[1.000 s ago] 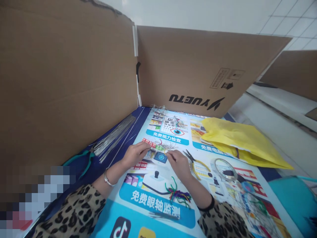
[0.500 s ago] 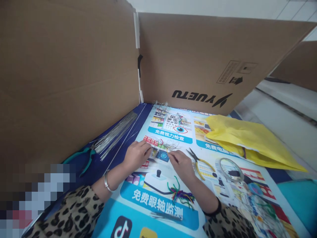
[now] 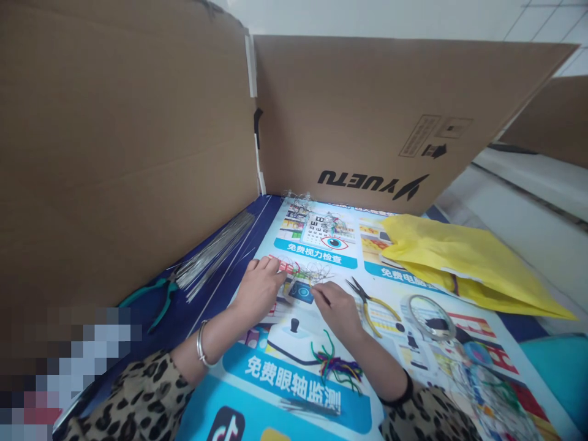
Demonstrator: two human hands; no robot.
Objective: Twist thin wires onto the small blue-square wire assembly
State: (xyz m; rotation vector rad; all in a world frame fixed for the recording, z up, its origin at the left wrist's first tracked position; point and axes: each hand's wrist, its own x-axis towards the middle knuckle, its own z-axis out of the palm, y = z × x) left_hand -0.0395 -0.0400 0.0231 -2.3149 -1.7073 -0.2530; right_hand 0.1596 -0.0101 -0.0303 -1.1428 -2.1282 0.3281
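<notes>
Over the printed poster, my left hand (image 3: 261, 286) has its fingers bent together; what they hold is too small to make out. To its right, my right hand (image 3: 336, 306) pinches with thumb and forefinger near the end of a thin wire piece (image 3: 316, 273) that spreads in fine loops between and behind the hands. Colourful yarn strands (image 3: 337, 365) lie below my right hand. Pliers with yellow handles (image 3: 373, 306) rest open just right of it. A few short wires (image 3: 310, 405) lie nearer to me.
Teal-handled pliers (image 3: 160, 294) and a bundle of straight wires (image 3: 215, 254) lie at left. Cardboard walls (image 3: 367, 110) stand behind and left. A yellow bag (image 3: 468, 257), a wire coil (image 3: 432, 317) and a clear bag of coloured bits (image 3: 491, 392) are at right.
My left hand has shifted slightly up and left, its fingers now further over the wire piece's left side. My right hand stays almost in place. The view has tilted slightly.
</notes>
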